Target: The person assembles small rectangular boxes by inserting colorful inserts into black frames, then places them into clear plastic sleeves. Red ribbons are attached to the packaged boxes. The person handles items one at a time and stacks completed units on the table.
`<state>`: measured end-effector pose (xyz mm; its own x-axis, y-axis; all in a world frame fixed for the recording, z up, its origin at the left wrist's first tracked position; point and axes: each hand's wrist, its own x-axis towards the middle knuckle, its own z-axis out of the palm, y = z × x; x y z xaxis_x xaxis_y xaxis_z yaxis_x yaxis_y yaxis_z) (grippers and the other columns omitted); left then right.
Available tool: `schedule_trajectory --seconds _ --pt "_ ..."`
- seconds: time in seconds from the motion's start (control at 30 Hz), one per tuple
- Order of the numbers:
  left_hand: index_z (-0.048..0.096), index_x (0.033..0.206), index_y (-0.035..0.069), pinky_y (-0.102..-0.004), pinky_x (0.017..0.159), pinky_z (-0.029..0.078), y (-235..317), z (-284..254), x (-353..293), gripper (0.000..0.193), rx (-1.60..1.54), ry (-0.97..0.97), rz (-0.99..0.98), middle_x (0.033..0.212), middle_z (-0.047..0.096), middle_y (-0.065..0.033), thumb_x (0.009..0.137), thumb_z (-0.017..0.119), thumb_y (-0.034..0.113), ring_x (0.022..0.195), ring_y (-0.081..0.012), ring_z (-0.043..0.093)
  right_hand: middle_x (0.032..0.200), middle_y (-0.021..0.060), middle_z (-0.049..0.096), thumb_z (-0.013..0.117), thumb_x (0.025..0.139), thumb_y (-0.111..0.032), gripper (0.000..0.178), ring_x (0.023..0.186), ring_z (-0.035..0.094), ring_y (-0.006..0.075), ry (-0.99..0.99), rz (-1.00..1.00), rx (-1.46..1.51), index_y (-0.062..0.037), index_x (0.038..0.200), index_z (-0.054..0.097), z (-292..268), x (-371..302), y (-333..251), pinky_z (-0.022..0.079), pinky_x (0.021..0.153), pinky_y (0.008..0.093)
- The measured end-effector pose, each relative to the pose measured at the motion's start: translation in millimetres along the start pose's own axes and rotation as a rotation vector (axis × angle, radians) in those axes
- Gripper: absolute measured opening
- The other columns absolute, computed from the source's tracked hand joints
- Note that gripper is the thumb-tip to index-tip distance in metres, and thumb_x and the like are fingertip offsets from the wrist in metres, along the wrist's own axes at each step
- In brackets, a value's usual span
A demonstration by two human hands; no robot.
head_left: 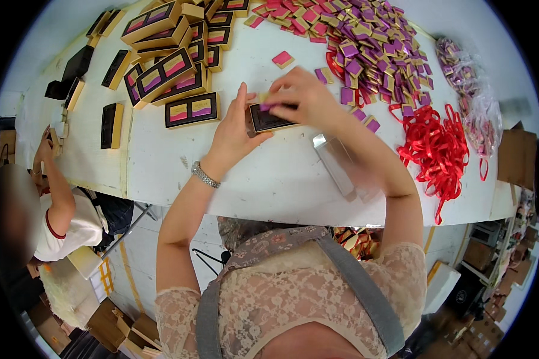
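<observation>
A black tray-like box (268, 121) lies on the white table in front of me. My left hand (236, 122) grips its left end, thumb along the near side and fingers at the far side. Over the box, my right hand (305, 99) pinches a small purple-and-gold packet (265, 107), partly hidden by the fingers and blurred. Left of my left hand sits a filled box (191, 110) with a pink and a purple packet in its two windows. A loose pink packet (282, 59) and a purple one (324, 75) lie just beyond my right hand.
Filled boxes (166, 73) are stacked at the back left. A heap of pink and purple packets (377, 48) covers the back right, beside tangled red ribbon (434, 149). A clear plastic sleeve (335, 164) lies under my right forearm. Another person's hand (45, 145) is at far left.
</observation>
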<state>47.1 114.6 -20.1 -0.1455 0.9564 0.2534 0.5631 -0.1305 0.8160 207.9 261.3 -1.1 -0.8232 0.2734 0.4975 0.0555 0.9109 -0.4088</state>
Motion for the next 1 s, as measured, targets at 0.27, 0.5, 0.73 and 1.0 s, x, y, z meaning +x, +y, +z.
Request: schedule_trajectory --seconds 0.27,0.5,0.73,1.0 --pt "0.052 0.132 0.016 -0.0326 0.084 0.052 0 2 -1 0.060 0.564 -0.013 0.386 0.132 0.050 -0.0132 0.075 0.071 0.018 0.105 -0.0255 0.058 0.085 -0.0030 0.069 0.069 0.080 -0.030 0.020 0.089 0.057 0.0190 -0.035 -0.211 -0.288 -0.0100 0.084 0.072 -17 1 -21 0.045 0.077 0.0363" --pt "0.059 0.124 0.018 -0.0339 0.085 0.052 3 -1 5 0.052 0.687 -0.039 0.440 0.137 0.047 -0.0153 0.074 0.073 0.014 0.108 -0.0292 0.058 0.088 0.0056 0.067 0.067 0.082 -0.026 0.016 0.089 0.057 0.0275 0.300 0.186 -0.613 -0.0131 0.090 0.073 -10 52 111 0.048 0.078 0.0407" --pt "0.059 0.122 0.016 -0.0345 0.087 0.051 -6 1 1 0.051 0.653 -0.045 0.389 0.140 0.046 -0.0109 0.073 0.074 0.017 0.119 -0.0315 0.053 0.084 0.0081 0.067 0.068 0.077 -0.025 0.020 0.078 0.062 0.0285 0.289 0.318 -0.635 -0.0111 0.090 0.072 -1 45 147 0.051 0.074 0.0402" --pt "0.060 0.120 0.009 -0.0392 0.092 0.047 -1 2 1 0.048 0.591 -0.009 0.423 0.127 0.055 -0.0061 0.073 0.072 0.012 0.114 -0.0281 0.051 0.099 0.0052 0.068 0.072 0.073 -0.008 0.019 0.081 0.062 0.0251 0.096 -0.077 -0.345 -0.0054 0.092 0.069 -37 -20 0 0.049 0.068 0.0351"
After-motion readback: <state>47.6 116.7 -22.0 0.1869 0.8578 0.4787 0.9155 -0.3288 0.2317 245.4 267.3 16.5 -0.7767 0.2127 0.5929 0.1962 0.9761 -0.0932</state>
